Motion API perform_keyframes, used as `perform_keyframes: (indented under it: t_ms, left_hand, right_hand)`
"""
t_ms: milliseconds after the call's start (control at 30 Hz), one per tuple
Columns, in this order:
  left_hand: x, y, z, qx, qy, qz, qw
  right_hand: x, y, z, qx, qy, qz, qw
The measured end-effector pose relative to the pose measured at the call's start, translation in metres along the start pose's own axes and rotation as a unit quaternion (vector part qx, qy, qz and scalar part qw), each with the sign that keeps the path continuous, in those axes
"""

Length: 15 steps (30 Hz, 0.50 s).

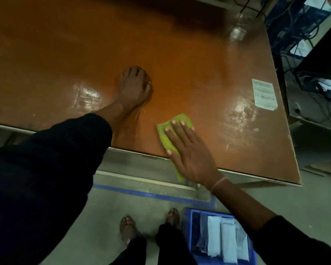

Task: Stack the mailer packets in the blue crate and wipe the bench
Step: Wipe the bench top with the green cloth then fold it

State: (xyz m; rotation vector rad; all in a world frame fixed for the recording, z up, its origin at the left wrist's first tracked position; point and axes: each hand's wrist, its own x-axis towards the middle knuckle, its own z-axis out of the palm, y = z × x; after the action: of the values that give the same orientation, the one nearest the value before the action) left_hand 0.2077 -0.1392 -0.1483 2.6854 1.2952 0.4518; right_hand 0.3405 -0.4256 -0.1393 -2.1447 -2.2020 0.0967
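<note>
**Packets crated; wipe of bench in progress**

Bench (180, 54): orange-brown top, glossy, fills most of the view. No packets seen on the visible part. White smears and specks show near the right edge, just beside a stuck-on paper label (264, 94). Judged not yet wiped there.

Blue crate (187, 222): on the floor by the person's feet, below the bench's near edge. Mailer packets (227, 240) lie side by side inside, pale ones to the right, darker ones to the left. Stacking looks done, as far as the view reaches.

Left hand (135, 87): resting on the bench mid-surface, fingers curled under; whether it holds anything cannot be told.

Right hand (187, 150): flat, fingers straight and spread, pressing on the cloth at the near edge.

Yellow-green cloth (173, 131): partly under the right hand, its lower end hanging off the bench edge.

Remaining, by judgement: cover the smeared right side and the far half.
</note>
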Motion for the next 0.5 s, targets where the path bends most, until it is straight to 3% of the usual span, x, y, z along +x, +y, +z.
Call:
perform_keyframes:
  t_ms: [67,267,400,433,500]
  left_hand:
    - [0.0,-0.001,0.001,-0.002,0.001,0.0,1.0]
    - [0.005,-0.002,0.0,0.004,-0.008,-0.018,1.0]
    - [0.005,-0.004,0.002,-0.021,0.002,-0.018,1.0]
    - [0.005,-0.004,0.003,-0.024,0.003,-0.018,1.0]
    - [0.005,-0.003,0.004,-0.022,-0.002,-0.02,1.0]
  right_hand:
    - [0.002,0.01,-0.004,0.008,-0.011,-0.043,0.999]
    - [0.06,0.045,-0.001,0.032,0.025,0.214,0.976]
    - [0.088,0.05,-0.004,0.012,-0.009,0.025,1.0]
    - [0.095,0.064,-0.005,0.007,-0.008,0.009,1.0]
    - [0.115,0.094,-0.005,0.008,0.013,0.091,0.996]
